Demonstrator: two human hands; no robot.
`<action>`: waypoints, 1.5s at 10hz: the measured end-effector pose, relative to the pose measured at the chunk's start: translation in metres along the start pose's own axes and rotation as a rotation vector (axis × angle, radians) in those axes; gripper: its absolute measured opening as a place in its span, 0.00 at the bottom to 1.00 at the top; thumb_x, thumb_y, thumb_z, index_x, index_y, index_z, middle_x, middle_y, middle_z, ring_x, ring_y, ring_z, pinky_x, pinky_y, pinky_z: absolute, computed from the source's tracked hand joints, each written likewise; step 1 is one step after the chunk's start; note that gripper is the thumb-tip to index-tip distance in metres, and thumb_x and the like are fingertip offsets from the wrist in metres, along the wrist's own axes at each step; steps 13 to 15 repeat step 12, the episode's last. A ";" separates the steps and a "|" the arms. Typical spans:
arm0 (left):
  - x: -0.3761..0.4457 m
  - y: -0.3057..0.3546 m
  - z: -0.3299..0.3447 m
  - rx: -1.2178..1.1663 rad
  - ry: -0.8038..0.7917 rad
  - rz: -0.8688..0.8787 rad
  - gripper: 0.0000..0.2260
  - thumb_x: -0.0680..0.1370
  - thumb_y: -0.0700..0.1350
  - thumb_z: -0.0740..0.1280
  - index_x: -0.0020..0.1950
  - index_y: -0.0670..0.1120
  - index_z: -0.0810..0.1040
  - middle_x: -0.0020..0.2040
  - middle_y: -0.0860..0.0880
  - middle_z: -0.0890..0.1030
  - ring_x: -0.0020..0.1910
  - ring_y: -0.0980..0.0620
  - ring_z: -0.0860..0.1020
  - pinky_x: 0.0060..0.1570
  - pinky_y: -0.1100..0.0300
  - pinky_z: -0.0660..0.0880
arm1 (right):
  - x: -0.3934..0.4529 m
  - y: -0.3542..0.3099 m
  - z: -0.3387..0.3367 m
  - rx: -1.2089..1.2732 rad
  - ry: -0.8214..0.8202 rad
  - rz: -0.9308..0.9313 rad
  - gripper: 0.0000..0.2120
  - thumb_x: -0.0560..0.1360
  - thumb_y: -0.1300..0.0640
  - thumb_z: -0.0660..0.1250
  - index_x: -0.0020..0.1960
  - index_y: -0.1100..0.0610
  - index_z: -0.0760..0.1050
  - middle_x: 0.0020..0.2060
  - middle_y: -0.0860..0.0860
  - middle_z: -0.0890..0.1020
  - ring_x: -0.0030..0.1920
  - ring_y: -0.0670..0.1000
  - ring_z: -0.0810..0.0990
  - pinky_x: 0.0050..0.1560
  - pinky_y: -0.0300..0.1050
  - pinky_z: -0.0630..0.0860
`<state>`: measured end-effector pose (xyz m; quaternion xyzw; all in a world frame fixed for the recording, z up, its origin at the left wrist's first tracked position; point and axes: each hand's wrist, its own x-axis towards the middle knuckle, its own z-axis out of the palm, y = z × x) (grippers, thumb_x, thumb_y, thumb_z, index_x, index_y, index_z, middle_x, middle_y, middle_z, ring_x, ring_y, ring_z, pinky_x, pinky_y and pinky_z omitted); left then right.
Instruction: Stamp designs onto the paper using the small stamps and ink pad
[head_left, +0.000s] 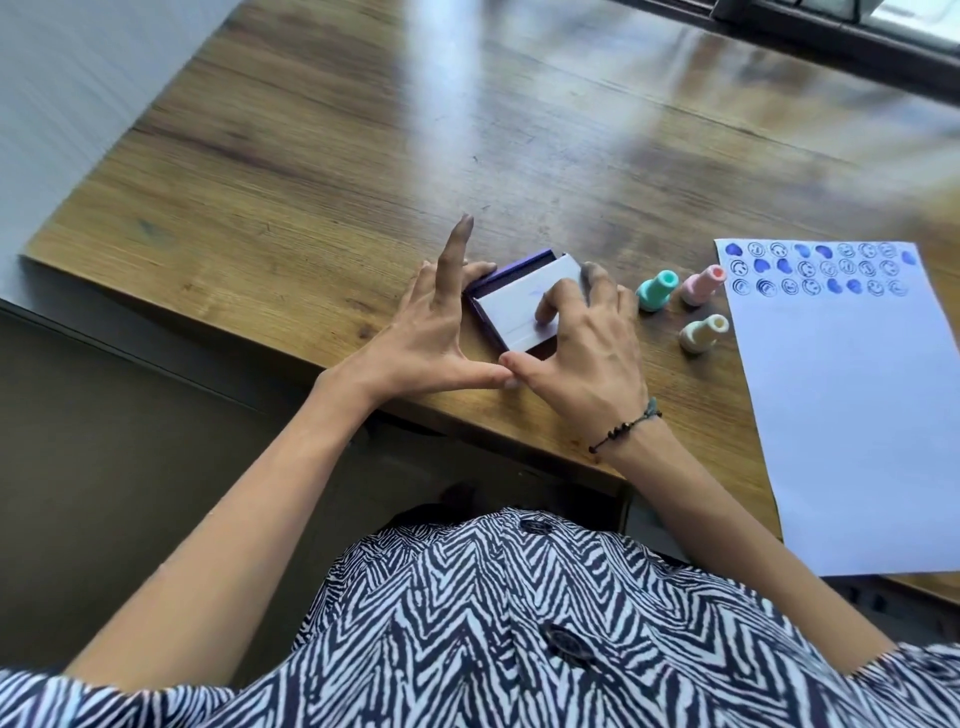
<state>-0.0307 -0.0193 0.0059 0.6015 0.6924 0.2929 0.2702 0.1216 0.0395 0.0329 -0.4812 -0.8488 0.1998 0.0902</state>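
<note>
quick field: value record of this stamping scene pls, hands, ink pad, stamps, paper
left hand: on the left edge of the ink pad, index finger raised
right hand: fingers pressing on the white lid
ink pad: purple case, white lid, near the table's front edge
stamps: three, none held; teal stamp, pink stamp, cream stamp, between pad and paper
paper: right side of wooden table, three rows of blue prints along its far end, rest blank
</note>
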 end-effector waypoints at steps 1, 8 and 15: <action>0.000 0.001 -0.002 -0.011 -0.020 -0.004 0.60 0.55 0.68 0.71 0.71 0.53 0.32 0.70 0.46 0.68 0.70 0.51 0.59 0.71 0.47 0.54 | -0.005 0.003 0.002 -0.002 -0.024 -0.006 0.25 0.63 0.46 0.74 0.51 0.59 0.71 0.70 0.62 0.63 0.67 0.62 0.62 0.66 0.51 0.62; 0.000 0.010 -0.006 -0.134 -0.045 -0.064 0.51 0.63 0.61 0.68 0.72 0.50 0.36 0.70 0.47 0.69 0.73 0.53 0.56 0.74 0.43 0.50 | 0.015 -0.007 0.010 -0.065 -0.113 -0.080 0.19 0.65 0.50 0.69 0.52 0.57 0.70 0.68 0.61 0.63 0.64 0.62 0.63 0.59 0.54 0.68; 0.040 0.016 -0.025 -0.085 -0.098 -0.093 0.37 0.73 0.57 0.63 0.73 0.51 0.44 0.66 0.42 0.70 0.66 0.48 0.66 0.69 0.53 0.60 | 0.045 -0.001 -0.014 0.018 -0.206 -0.111 0.29 0.65 0.45 0.73 0.58 0.58 0.67 0.64 0.59 0.68 0.63 0.60 0.66 0.61 0.51 0.66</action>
